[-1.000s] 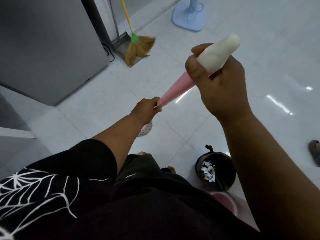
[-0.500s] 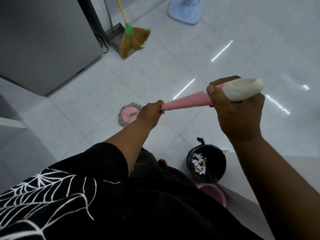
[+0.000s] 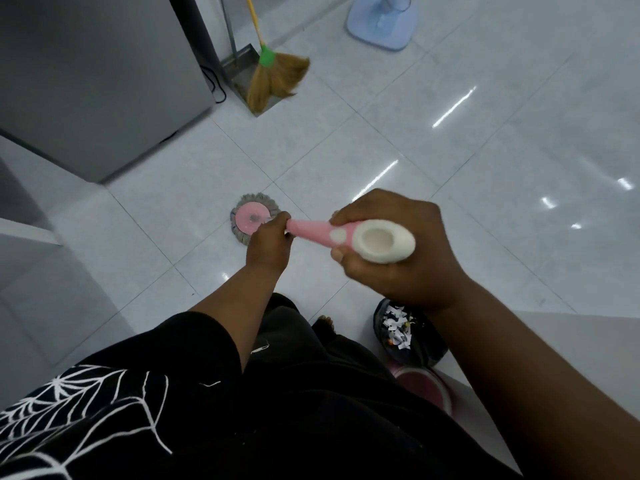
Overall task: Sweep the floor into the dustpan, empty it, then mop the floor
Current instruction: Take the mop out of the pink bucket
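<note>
I hold a pink mop handle (image 3: 311, 232) with a white end cap (image 3: 382, 242). My right hand (image 3: 398, 247) grips the top of the handle just below the cap. My left hand (image 3: 270, 244) grips the shaft lower down. The round mop head (image 3: 247, 220), pink disc with grey fringe, lies flat on the white tiled floor (image 3: 450, 150) just beyond my left hand. A straw broom (image 3: 273, 81) with a yellow stick leans in a metal dustpan (image 3: 242, 65) against the wall at the back.
A black bin (image 3: 419, 348) with paper scraps stands by my right foot, a pink object (image 3: 426, 386) beside it. A grey cabinet (image 3: 97, 81) fills the left. A blue fan base (image 3: 381, 26) sits at the back right. A white ledge (image 3: 571, 341) lies at right.
The mop head has slid out from under my left hand, forward and left across the tiles. The handle top has dropped and swung toward me, so its cap now faces the camera.
</note>
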Available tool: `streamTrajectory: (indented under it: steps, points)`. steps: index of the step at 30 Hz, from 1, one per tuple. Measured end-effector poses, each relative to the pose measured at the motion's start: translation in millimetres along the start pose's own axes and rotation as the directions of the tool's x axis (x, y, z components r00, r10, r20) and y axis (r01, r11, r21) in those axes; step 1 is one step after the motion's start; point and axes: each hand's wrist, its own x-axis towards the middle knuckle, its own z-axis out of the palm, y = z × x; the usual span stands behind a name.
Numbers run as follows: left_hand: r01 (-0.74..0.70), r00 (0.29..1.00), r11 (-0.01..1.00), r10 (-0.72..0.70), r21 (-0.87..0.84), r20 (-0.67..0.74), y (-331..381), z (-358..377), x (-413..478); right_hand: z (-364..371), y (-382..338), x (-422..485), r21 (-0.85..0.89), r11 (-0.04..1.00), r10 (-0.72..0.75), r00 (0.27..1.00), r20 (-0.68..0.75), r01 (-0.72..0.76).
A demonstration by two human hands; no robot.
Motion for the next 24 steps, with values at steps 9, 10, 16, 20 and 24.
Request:
streamTrajectory:
  steps: [9, 10, 16, 20, 24]
  points:
    - [-0.037, 0.971, 0.999, 0.043, -0.030, 0.237, -18, -8, 33, 4, 21, -2, -0.110, 0.989, 0.108, 0.988, 0.114, -0.095]
    - [-0.046, 0.969, 0.999, 0.048, -0.015, 0.241, -18, -7, 34, 2, 20, -2, -0.124, 0.986, 0.129, 0.983, 0.131, -0.113]
    - [-0.100, 0.952, 0.988, 0.062, 0.113, 0.300, -10, -4, 42, -24, -1, -3, -0.192, 0.911, 0.410, 0.855, 0.316, -0.365]
    - [-0.117, 0.942, 0.984, 0.068, 0.132, 0.329, -5, -1, 45, -50, -25, 5, -0.263, 0.874, 0.486, 0.759, 0.434, -0.409]
    - [-0.163, 0.931, 0.969, 0.088, 0.187, 0.355, 2, 9, 44, -35, -29, 13, -0.759, 0.651, 0.574, 0.677, 0.461, -0.034]
